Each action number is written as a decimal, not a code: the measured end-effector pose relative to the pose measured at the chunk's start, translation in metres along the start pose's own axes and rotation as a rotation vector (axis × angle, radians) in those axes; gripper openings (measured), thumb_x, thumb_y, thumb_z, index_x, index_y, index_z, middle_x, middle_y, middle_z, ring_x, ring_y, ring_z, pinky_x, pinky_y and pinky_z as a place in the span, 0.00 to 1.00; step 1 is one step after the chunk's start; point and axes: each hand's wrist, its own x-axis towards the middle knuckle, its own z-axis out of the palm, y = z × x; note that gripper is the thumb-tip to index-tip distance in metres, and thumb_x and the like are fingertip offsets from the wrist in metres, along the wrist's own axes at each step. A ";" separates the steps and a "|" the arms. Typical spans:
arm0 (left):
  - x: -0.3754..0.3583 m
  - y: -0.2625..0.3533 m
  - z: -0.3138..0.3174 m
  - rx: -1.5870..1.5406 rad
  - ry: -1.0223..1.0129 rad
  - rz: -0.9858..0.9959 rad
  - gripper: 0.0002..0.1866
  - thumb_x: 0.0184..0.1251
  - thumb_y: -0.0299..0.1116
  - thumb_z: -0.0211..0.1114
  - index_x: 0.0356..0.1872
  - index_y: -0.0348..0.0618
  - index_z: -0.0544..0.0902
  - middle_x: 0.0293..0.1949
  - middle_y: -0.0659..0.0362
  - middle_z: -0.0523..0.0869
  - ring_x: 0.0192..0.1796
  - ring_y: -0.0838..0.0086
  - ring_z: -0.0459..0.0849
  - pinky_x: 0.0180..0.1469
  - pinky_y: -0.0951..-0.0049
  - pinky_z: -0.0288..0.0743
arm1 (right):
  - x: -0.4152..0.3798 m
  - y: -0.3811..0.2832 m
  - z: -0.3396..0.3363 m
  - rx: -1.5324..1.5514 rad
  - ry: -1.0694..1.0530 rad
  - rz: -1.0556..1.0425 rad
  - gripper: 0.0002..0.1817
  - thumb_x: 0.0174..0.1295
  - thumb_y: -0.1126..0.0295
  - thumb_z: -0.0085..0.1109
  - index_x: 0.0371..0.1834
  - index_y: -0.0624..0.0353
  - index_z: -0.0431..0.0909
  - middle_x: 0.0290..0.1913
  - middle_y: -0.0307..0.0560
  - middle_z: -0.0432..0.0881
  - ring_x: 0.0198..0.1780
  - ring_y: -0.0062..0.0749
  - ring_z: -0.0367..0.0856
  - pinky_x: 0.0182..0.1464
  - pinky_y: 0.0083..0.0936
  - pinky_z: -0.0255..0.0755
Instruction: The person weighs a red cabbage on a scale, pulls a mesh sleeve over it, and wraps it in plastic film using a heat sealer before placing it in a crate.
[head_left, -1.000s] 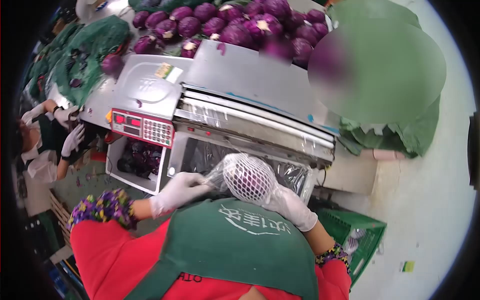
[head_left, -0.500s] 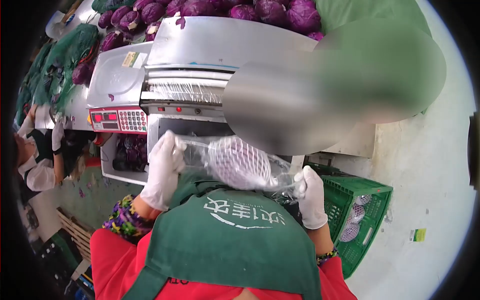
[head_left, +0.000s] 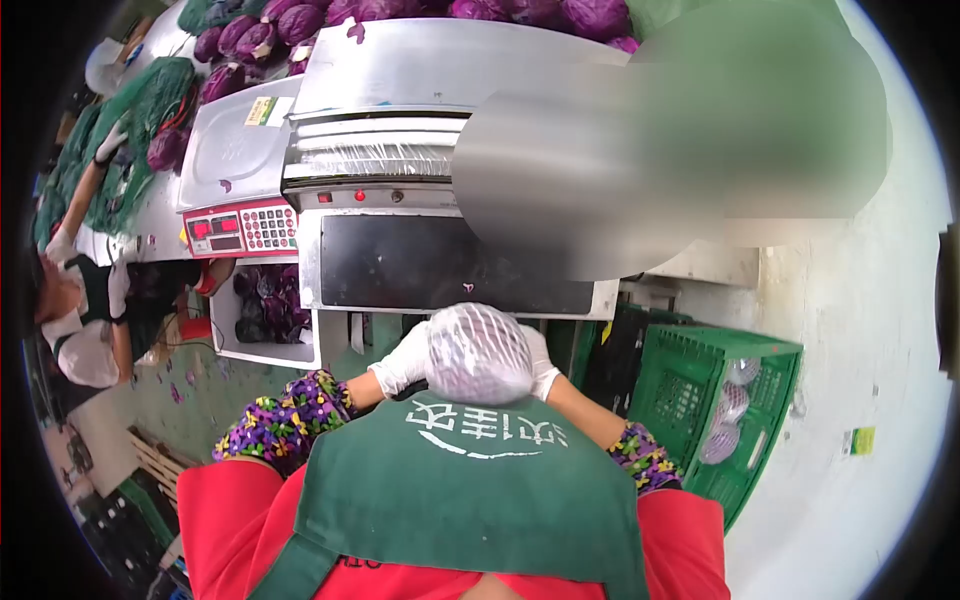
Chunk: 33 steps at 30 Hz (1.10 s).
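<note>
A purple cabbage (head_left: 478, 352) in a white foam net and clear plastic film is held close in front of my green apron (head_left: 470, 500). My left hand (head_left: 403, 362), in a white glove, presses against its left side. On the opposite side my right hand (head_left: 542, 364), gloved too, closes in on it. The cabbage hides most of the fingers of both hands. Just beyond it lies the black plate (head_left: 420, 265) of a film-wrapping machine, with a small purple scrap on it. The film roll (head_left: 375, 160) sits behind the plate.
Left of the machine stands a scale (head_left: 235, 228) with a red display panel. Purple cabbages (head_left: 370, 10) are heaped at the back. A green crate (head_left: 655, 385) at right holds several netted cabbages. A co-worker (head_left: 85, 300) reaches toward green net sacks (head_left: 150, 100) at far left.
My hands have come together from the stretched film ends to the cabbage's sides, and the film now lies close around it. The co-worker's arm has reached up to the net sacks.
</note>
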 end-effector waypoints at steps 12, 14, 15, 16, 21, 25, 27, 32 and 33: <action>-0.039 0.139 -0.033 -0.520 0.003 -0.377 0.40 0.76 0.63 0.32 0.40 0.33 0.80 0.40 0.54 0.85 0.46 0.69 0.83 0.58 0.68 0.75 | 0.012 -0.214 -0.032 -0.923 0.547 -0.338 0.11 0.62 0.59 0.59 0.26 0.49 0.71 0.22 0.38 0.75 0.23 0.30 0.80 0.24 0.29 0.73; -0.052 0.129 -0.037 -0.347 -0.014 -0.219 0.38 0.77 0.62 0.33 0.41 0.34 0.80 0.45 0.52 0.84 0.51 0.68 0.81 0.61 0.66 0.73 | 0.016 -0.213 -0.025 -0.634 0.621 -0.473 0.07 0.60 0.64 0.62 0.28 0.49 0.74 0.25 0.38 0.77 0.25 0.34 0.81 0.27 0.29 0.75; -0.057 0.138 -0.034 -0.166 -0.038 -0.056 0.34 0.80 0.57 0.35 0.41 0.34 0.80 0.46 0.51 0.83 0.51 0.66 0.81 0.60 0.66 0.72 | 0.022 -0.199 -0.018 -0.292 0.655 -0.527 0.03 0.61 0.68 0.61 0.33 0.52 0.77 0.26 0.38 0.79 0.25 0.30 0.81 0.29 0.26 0.76; -0.062 0.143 -0.032 -0.155 -0.040 0.047 0.31 0.80 0.53 0.36 0.40 0.35 0.80 0.45 0.52 0.83 0.51 0.65 0.80 0.59 0.66 0.72 | 0.021 -0.193 -0.009 0.089 0.495 -0.402 0.02 0.63 0.70 0.60 0.36 0.54 0.78 0.29 0.39 0.80 0.28 0.25 0.81 0.33 0.24 0.76; -0.060 0.135 -0.041 0.510 0.002 0.729 0.15 0.69 0.39 0.53 0.32 0.41 0.85 0.57 0.48 0.78 0.60 0.58 0.71 0.68 0.57 0.57 | 0.010 -0.216 0.015 0.790 -0.125 -0.317 0.10 0.60 0.65 0.58 0.38 0.59 0.74 0.39 0.41 0.75 0.45 0.30 0.75 0.47 0.28 0.69; -0.078 0.140 -0.017 -0.068 -0.115 0.135 0.22 0.76 0.48 0.45 0.45 0.38 0.79 0.61 0.44 0.76 0.63 0.61 0.75 0.69 0.64 0.64 | 0.028 -0.150 0.054 1.161 -0.264 -0.059 0.09 0.66 0.67 0.53 0.45 0.58 0.74 0.42 0.40 0.76 0.42 0.21 0.74 0.43 0.24 0.72; -0.082 0.139 0.004 -0.019 0.026 0.106 0.29 0.78 0.57 0.39 0.53 0.40 0.76 0.57 0.48 0.79 0.58 0.65 0.78 0.66 0.63 0.69 | -0.018 -0.164 0.014 0.633 0.271 0.178 0.10 0.70 0.63 0.52 0.47 0.57 0.73 0.43 0.39 0.76 0.44 0.21 0.77 0.41 0.24 0.74; -0.021 0.109 0.040 -0.330 0.168 -0.301 0.33 0.78 0.59 0.38 0.64 0.42 0.70 0.60 0.53 0.79 0.62 0.64 0.77 0.67 0.60 0.68 | -0.110 -0.151 -0.024 0.617 0.533 -0.166 0.38 0.67 0.55 0.60 0.70 0.67 0.54 0.62 0.54 0.70 0.65 0.39 0.68 0.70 0.31 0.60; -0.006 0.102 0.057 -0.262 -0.133 -0.137 0.32 0.78 0.59 0.39 0.66 0.43 0.69 0.64 0.54 0.75 0.66 0.64 0.73 0.69 0.59 0.65 | -0.129 -0.150 -0.039 0.470 0.707 -0.176 0.40 0.67 0.58 0.61 0.73 0.68 0.51 0.66 0.57 0.66 0.69 0.38 0.64 0.73 0.31 0.54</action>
